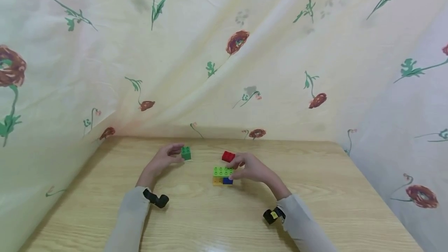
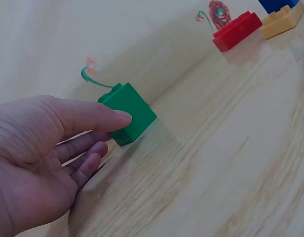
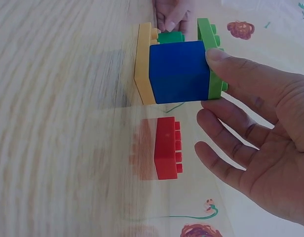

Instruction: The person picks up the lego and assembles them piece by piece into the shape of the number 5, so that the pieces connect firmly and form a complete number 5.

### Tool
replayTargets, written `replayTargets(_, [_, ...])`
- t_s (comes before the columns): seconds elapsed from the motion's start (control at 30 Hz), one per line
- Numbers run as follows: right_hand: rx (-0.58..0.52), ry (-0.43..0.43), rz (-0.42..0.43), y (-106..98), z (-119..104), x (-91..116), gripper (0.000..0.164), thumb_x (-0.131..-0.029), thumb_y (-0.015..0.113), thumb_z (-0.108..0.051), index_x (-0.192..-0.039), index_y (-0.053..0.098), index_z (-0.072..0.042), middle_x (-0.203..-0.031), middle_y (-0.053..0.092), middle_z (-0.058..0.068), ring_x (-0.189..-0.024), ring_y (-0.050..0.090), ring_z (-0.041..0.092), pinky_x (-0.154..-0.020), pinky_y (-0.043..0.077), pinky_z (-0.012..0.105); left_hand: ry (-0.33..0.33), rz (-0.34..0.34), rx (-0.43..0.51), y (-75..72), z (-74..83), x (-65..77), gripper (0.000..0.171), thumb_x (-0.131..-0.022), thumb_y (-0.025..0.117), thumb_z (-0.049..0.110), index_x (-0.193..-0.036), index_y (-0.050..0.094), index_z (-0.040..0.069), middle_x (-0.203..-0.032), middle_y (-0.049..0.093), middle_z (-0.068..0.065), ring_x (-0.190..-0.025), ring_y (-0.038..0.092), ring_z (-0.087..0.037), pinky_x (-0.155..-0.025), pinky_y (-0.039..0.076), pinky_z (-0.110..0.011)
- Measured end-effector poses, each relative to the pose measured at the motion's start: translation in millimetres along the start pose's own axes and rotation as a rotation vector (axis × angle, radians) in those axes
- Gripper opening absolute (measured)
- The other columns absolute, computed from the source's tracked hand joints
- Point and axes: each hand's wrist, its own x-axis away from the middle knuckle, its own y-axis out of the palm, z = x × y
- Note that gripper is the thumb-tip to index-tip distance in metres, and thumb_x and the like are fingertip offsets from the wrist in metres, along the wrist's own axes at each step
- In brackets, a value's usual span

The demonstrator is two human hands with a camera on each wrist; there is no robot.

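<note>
My left hand [image 1: 164, 160] is at a green brick [image 1: 186, 153] on the left. In the left wrist view its thumb lies across the near face of that brick, and the index finger goes behind it. My right hand [image 1: 252, 168] pinches a light green studded brick [image 1: 220, 171] by its right end, thumb in front and index finger behind. That brick sits across the top of a blue brick [image 3: 179, 71], which stands on a flat yellow brick [image 3: 143, 64]. An open space shows beside the blue brick, between yellow and light green.
A red brick [image 1: 228, 156] lies studs up just behind the stack, close to my right fingers. Wood-grain table [image 1: 210, 221] spreads beneath everything. A flower-printed cloth [image 1: 196, 57] hangs along the back and both sides.
</note>
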Motion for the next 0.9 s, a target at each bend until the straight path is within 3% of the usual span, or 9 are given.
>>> replayTargets(0.3, [0.000, -0.009, -0.012, 1.2, -0.1, -0.4, 0.027, -0.084, 0.084, -0.018, -0.110, 0.080, -0.012, -0.102, 0.073, -0.002, -0.097, 0.065, 0.025, -0.092, 0.051, 0.048, -0.021, 0.011, -0.043, -0.2, 1.7, 3.6, 0.060, -0.089, 0.073, 0.001, -0.146, 0.051, 0.001, -0.141, 0.057, -0.025, -0.128, 0.054, -0.038, -0.103, 0.049, -0.040])
replayTargets(0.63, [0.010, -0.013, -0.003, -2.5, 0.3, -1.1, 0.027, -0.084, 0.084, -0.020, -0.109, 0.080, -0.012, -0.102, 0.073, -0.001, -0.096, 0.065, 0.020, -0.091, 0.050, 0.047, 0.011, 0.011, -0.006, 4.8, 5.8, -0.1, 0.058, -0.091, 0.069, -0.003, -0.146, 0.050, -0.002, -0.142, 0.056, -0.027, -0.131, 0.055, -0.042, -0.106, 0.050, -0.046])
replayTargets(0.9, [-0.009, 0.004, -0.006, -0.3, 0.0, -0.8, 0.026, -0.083, 0.084, -0.018, -0.108, 0.080, -0.012, -0.101, 0.073, -0.002, -0.096, 0.065, 0.019, -0.092, 0.050, 0.048, 0.015, 0.021, 0.013, 7.8, 6.0, 2.3, 0.058, -0.091, 0.068, -0.005, -0.146, 0.049, -0.004, -0.141, 0.056, -0.028, -0.131, 0.055, -0.043, -0.102, 0.053, -0.042])
